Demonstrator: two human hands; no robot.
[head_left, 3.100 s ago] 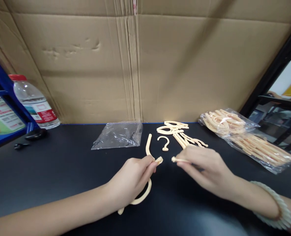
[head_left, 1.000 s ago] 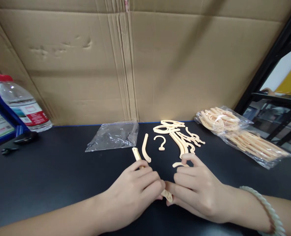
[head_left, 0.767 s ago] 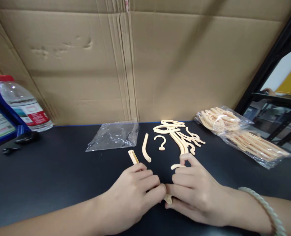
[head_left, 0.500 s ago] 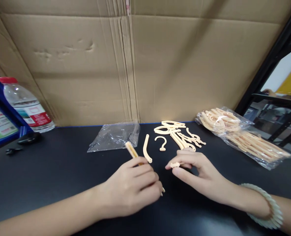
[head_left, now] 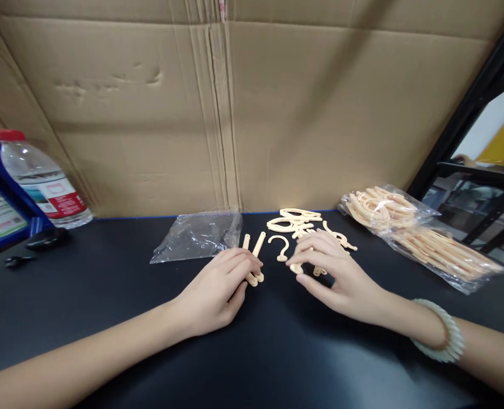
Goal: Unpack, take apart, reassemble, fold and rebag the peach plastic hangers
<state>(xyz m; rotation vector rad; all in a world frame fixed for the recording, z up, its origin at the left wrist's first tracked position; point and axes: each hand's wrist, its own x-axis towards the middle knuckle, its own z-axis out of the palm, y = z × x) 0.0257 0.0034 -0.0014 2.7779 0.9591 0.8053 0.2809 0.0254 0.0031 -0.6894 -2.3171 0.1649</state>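
Two bare hands rest on a black tabletop [head_left: 107,295] before a cardboard wall [head_left: 252,113]. Left hand [head_left: 218,287], fingers loosely curled, lies on the lower ends of two cream curved strips [head_left: 254,255] set side by side; whether it grips them cannot be told. Right hand [head_left: 335,272], wearing a pale beaded bracelet [head_left: 441,341], pinches a small cream piece [head_left: 295,268] at its fingertips, just beside a loose hook [head_left: 280,245] and a heap of cream parts [head_left: 307,227]. Near the strips lies an emptied clear bag [head_left: 196,238]; a filled bag [head_left: 418,236] sits at right, a water bottle [head_left: 43,179] at far left.
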